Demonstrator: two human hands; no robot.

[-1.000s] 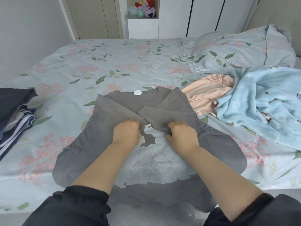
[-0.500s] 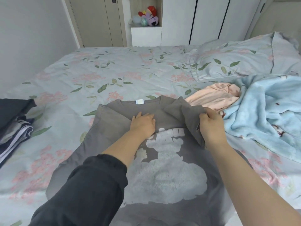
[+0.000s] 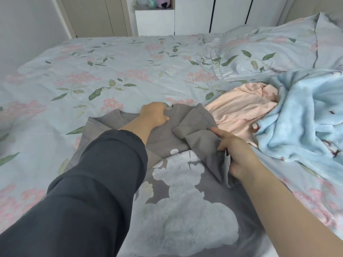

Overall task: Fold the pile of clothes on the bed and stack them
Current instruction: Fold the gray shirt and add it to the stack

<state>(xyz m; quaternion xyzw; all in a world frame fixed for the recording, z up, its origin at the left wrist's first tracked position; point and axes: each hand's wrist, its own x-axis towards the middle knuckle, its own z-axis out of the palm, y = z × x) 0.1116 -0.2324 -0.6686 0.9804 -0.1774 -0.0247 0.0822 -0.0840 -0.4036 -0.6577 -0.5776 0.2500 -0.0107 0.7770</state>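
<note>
A grey T-shirt (image 3: 187, 206) with a pale fluffy print lies spread on the bed in front of me. My left hand (image 3: 154, 115) rests at its collar, fingers curled on the fabric near the neck edge. My right hand (image 3: 235, 154) grips the shirt's right side, with the sleeve folded inward over the chest. A peach garment (image 3: 239, 112) lies crumpled just right of the shirt. A light blue fleece garment (image 3: 304, 115) is heaped further right, partly over the peach one.
The bed (image 3: 111, 71) has a floral cover and stretches to the far wall. A matching pillow (image 3: 274, 51) lies at the back right. White wardrobe doors (image 3: 230, 13) and a niche with soft toys (image 3: 154, 1) stand behind.
My left hand has slid up from the chest to the collar. My right hand has pulled the right sleeve fold further in. The view has shifted right, so the dark folded stack at left is out of frame.
</note>
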